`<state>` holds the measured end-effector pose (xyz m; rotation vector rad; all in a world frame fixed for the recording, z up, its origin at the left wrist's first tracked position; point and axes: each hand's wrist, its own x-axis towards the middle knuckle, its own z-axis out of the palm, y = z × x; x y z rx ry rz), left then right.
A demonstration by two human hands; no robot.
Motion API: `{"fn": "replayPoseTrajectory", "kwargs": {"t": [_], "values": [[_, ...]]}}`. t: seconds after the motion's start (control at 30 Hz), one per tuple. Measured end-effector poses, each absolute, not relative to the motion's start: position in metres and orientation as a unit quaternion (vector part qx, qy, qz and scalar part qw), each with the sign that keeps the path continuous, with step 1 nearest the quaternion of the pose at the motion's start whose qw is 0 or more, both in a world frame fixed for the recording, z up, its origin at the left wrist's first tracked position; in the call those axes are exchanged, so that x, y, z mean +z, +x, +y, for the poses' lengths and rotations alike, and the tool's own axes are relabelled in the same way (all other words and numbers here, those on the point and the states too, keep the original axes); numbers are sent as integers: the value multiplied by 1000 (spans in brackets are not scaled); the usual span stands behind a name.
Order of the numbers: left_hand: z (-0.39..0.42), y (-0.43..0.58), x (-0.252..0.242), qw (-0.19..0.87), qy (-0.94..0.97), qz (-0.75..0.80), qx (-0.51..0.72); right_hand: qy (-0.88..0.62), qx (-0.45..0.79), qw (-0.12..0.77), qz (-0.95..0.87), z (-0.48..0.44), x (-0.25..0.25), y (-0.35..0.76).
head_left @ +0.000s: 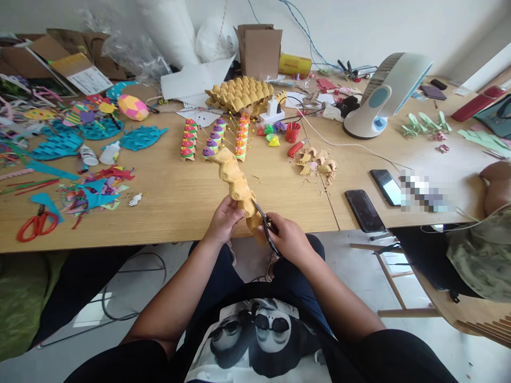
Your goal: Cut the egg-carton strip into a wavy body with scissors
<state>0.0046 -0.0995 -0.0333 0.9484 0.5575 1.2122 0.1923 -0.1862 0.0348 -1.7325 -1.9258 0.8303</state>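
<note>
My left hand (224, 217) is closed around a long bumpy strip of tan egg-carton cardboard (235, 178), held over the wooden table's (167, 202) front edge. My right hand (288, 238) grips a pair of black-handled scissors (263, 221) whose blades meet the lower end of the strip. Three rows of painted egg-carton caterpillars (215, 139) with pins stand on the table just beyond the strip. A stack of tan egg trays (239, 93) lies behind them.
Cardboard offcuts (317, 160) lie right of centre. Red scissors (35, 223) and coloured paper scraps (96, 189) lie at left. A white fan (383, 96), two phones (364, 210) and another person's arm (495, 186) are at right.
</note>
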Motion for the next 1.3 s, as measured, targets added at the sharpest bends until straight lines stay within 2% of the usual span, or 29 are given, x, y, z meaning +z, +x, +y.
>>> {"fn": "replayPoseTrajectory", "kwargs": {"t": [0.67, 1.3], "values": [[-99, -5, -41, 719, 385, 250, 522, -647, 306, 246, -654, -205, 28, 178], [-99, -7, -43, 707, 401, 255, 524, -661, 262, 181, -680, -198, 32, 172]]}}
